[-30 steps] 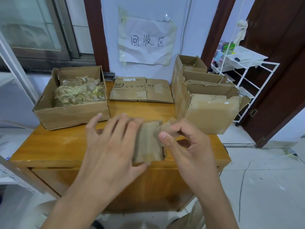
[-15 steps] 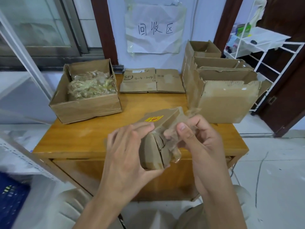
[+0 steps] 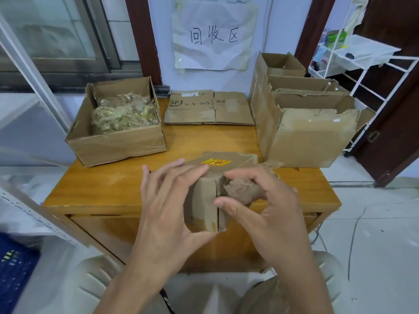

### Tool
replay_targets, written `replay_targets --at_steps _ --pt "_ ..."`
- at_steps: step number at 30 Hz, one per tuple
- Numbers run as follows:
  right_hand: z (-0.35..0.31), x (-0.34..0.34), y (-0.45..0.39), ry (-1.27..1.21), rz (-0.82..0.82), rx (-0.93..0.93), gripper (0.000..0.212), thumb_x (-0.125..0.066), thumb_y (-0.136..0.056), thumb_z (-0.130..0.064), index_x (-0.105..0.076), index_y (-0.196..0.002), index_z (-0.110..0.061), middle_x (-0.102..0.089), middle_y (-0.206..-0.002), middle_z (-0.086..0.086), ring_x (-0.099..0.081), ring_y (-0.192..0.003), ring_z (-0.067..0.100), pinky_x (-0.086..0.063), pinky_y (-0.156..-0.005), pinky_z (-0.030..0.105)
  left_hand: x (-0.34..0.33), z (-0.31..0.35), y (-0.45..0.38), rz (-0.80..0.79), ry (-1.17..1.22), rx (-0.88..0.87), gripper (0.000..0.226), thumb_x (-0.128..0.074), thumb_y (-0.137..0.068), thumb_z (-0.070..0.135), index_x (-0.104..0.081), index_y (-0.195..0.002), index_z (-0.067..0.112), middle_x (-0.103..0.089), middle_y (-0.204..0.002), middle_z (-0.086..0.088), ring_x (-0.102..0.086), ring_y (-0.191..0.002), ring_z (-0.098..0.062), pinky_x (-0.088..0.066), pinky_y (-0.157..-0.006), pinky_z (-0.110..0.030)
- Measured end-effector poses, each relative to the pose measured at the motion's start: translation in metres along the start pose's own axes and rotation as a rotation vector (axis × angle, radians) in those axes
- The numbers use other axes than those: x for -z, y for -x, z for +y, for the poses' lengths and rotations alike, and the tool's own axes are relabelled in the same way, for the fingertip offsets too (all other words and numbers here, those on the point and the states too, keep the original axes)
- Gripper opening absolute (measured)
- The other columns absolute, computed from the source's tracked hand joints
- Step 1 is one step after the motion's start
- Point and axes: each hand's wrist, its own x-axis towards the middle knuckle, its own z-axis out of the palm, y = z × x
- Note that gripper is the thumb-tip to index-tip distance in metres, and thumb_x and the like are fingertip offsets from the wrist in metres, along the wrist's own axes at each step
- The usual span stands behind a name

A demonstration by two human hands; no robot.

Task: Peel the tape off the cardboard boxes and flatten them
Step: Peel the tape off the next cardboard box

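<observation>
The person stood at the bench [image 3: 95, 186] with a small box [image 3: 205, 202] held up over its near edge, between the two hands. The left hand [image 3: 167, 207] wrapped the box's left side, thumb under the bottom corner and fingers spread over the top face near a yellow sticker [image 3: 215, 162]; its grip was closed around the cardboard. The right hand [image 3: 260, 200] sat just to the right of the seam that ran top to bottom down the near face, fingers curled and pinching a wad of peeled tape [image 3: 243, 190] against the box's right half. The strip seemed to follow that upright seam, so the wad lay directly right of it, and any further pull would, I judged, run away from the left hand, rightward and toward the body, while the left hand braced. The right hand was the nearer to the loose end. Whether any tape was left bonded along the seam I could not tell. Further back on the bench, a box of tape scraps [image 3: 118, 123] stood at the left, well apart from the hands, and that looked the likely place for the wad. A flattened box [image 3: 210, 108] lay against the wall under a paper sign [image 3: 214, 35], and open boxes [image 3: 303, 123] stood stacked together at the right, seemingly yet to be flattened.
</observation>
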Motion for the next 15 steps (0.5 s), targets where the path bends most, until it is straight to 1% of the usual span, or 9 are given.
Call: replay_targets --at_steps 2,4,6,7,9,11,12,14,15 --pt "-0.001 0.002 -0.001 0.003 -0.021 0.033 0.018 -0.085 -0.086 -0.03 -0.075 -0.097 -0.021 -0.072 -0.091 -0.015 -0.069 -0.086 0.009 -0.049 -0.072 0.012 0.002 -0.001 -0.001 0.001 0.038 0.008 0.089 -0.08 -0.063 0.064 -0.051 -0.14 0.03 -0.051 -0.139 0.02 -0.031 -0.15 -0.014 -0.011 -0.124 -0.064" --pt "-0.002 0.006 -0.005 0.019 -0.061 0.06 0.012 -0.083 -0.089 -0.027 -0.075 -0.094 -0.019 -0.072 -0.089 -0.013 -0.069 -0.085 0.009 -0.051 -0.071 0.017 0.005 -0.002 -0.002 -0.009 0.049 -0.022 0.086 -0.081 -0.063 0.065 -0.052 -0.137 0.031 -0.054 -0.139 0.019 -0.031 -0.15 -0.018 -0.014 -0.122 -0.067" --pt "-0.004 0.013 -0.011 0.043 -0.099 0.095 0.007 -0.08 -0.091 -0.025 -0.076 -0.091 -0.019 -0.071 -0.086 -0.014 -0.068 -0.082 0.009 -0.05 -0.07 0.018 0.009 -0.003 -0.004 -0.026 0.031 -0.052 0.087 -0.083 -0.062 0.067 -0.051 -0.135 0.033 -0.055 -0.138 0.016 -0.031 -0.151 -0.023 -0.017 -0.119 -0.069" --pt "-0.004 0.016 -0.014 0.079 -0.11 0.119 0.007 -0.079 -0.092 -0.025 -0.076 -0.089 -0.02 -0.069 -0.083 -0.015 -0.067 -0.08 0.008 -0.047 -0.069 0.018 0.01 -0.004 -0.004 -0.036 0.022 -0.06 0.088 -0.084 -0.061 0.067 -0.052 -0.135 0.034 -0.056 -0.138 0.016 -0.031 -0.151 -0.024 -0.018 -0.118 -0.07" --pt "-0.005 0.022 -0.018 0.233 -0.101 0.202 0.01 -0.076 -0.092 -0.025 -0.072 -0.083 -0.022 -0.062 -0.078 -0.019 -0.06 -0.075 0.003 -0.043 -0.064 0.02 0.011 -0.003 -0.005 -0.043 -0.004 -0.072 0.087 -0.084 -0.061 0.068 -0.052 -0.135 0.036 -0.056 -0.137 0.016 -0.03 -0.152 -0.024 -0.017 -0.118 -0.071" --pt "-0.005 0.024 -0.019 0.435 -0.046 0.34 0.011 -0.07 -0.092 -0.022 -0.069 -0.081 -0.02 -0.055 -0.078 -0.019 -0.049 -0.071 0.001 -0.042 -0.057 0.026 0.012 0.0 -0.007 -0.038 -0.037 -0.089 0.083 -0.081 -0.063 0.069 -0.052 -0.134 0.037 -0.057 -0.136 0.016 -0.031 -0.151 -0.023 -0.016 -0.118 -0.071" --pt "-0.005 0.024 -0.019 0.521 0.004 0.41 0.012 -0.069 -0.092 -0.02 -0.069 -0.08 -0.018 -0.055 -0.078 -0.015 -0.047 -0.071 0.004 -0.041 -0.054 0.028 0.012 0.002 -0.009 -0.036 -0.047 -0.1 0.08 -0.078 -0.065 0.069 -0.052 -0.134 0.038 -0.057 -0.136 0.016 -0.032 -0.151 -0.023 -0.016 -0.118 -0.072" --pt "-0.003 0.023 -0.019 0.631 0.119 0.523 0.013 -0.068 -0.093 -0.014 -0.07 -0.079 -0.014 -0.06 -0.077 -0.006 -0.05 -0.07 0.01 -0.041 -0.051 0.03 0.012 0.004 -0.013 -0.038 -0.054 -0.121 0.075 -0.074 -0.069 0.067 -0.052 -0.134 0.038 -0.059 -0.134 0.014 -0.034 -0.15 -0.024 -0.018 -0.117 -0.072" --pt "-0.002 0.022 -0.019 0.648 0.162 0.55 0.014 -0.067 -0.092 -0.012 -0.07 -0.079 -0.012 -0.063 -0.077 -0.003 -0.053 -0.07 0.013 -0.043 -0.05 0.032 0.012 0.005 -0.014 -0.039 -0.053 -0.131 0.072 -0.074 -0.07 0.065 -0.052 -0.134 0.037 -0.06 -0.134 0.013 -0.035 -0.149 -0.025 -0.019 -0.117 -0.072"
